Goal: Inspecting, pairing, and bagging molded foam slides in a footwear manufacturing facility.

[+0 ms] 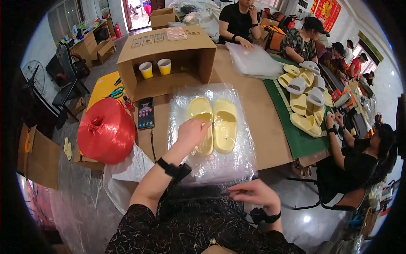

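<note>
Slippers (213,124), a pale yellow pair, lie side by side, soles down, on a sheet of clear plastic film (211,165) spread over the near edge of the brown table (262,127). The person's left hand (191,133) rests on the left slipper, its grip loosely closed over the slipper's strap. The right hand (253,195) hovers at the near edge of the film with fingers spread and holding nothing, its fingertips just at the film's hem.

Judging by this, the step in hand looks like bagging or wrapping the pair: the slippers are being squared up on the film. The next move would call for holding the pair steady with one hand while the other lifts the thin film without letting it slip or crease.

Just left of the film a black phone (146,113) lies flat near the table's left edge. Beyond it, off that edge, sits a big red spool of plastic twine (105,131). At the far left of the table an open brown cardboard box (167,59) lies on its side, a printed panel and a pinkish packet on top, two yellow paper cups (155,68) inside. Toward the far right lies a stack of clear bags (253,61), then a green mat (292,135) with a heap of yellow and grey slippers (304,97). A red hanging sign (326,12) shows on the far wall.
</note>
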`<state>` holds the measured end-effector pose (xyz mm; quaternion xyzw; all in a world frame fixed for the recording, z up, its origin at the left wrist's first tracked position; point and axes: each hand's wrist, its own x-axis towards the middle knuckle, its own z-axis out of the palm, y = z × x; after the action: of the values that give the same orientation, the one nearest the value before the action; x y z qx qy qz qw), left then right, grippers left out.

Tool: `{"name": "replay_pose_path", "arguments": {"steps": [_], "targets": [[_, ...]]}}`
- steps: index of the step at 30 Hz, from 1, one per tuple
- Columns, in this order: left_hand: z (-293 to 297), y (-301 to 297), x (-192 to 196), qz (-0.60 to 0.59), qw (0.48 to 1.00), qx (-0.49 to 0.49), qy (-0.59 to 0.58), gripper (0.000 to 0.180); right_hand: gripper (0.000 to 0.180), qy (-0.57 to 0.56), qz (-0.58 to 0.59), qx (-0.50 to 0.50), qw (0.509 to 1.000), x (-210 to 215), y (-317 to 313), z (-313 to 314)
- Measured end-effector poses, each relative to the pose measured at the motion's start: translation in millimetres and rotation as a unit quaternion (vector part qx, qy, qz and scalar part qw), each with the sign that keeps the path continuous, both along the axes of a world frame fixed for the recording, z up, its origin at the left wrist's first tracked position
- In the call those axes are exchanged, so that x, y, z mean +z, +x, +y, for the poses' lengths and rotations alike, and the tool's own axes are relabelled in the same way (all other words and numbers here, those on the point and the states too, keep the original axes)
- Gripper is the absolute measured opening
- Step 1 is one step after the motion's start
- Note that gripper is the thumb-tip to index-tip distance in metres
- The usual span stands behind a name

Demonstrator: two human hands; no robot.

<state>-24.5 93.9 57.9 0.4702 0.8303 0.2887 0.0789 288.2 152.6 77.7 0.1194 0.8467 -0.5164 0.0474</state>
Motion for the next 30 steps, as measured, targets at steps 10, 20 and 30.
{"name": "replay_pose_path", "arguments": {"steps": [10,20,30], "targets": [[59,7,-16,0.039,0.990,0.104,-0.086,0.051,0.014,0.244,0.267,-0.213,0.908,-76,-94,71],[93,9,-60,0.109,0.983,0.150,0.018,0.022,0.023,0.215,0.246,-0.213,0.921,-106,-93,61],[31,2,-30,0.148,0.962,0.086,0.214,0.020,0.036,0.094,0.230,-0.258,0.934,-118,-84,53]]}}
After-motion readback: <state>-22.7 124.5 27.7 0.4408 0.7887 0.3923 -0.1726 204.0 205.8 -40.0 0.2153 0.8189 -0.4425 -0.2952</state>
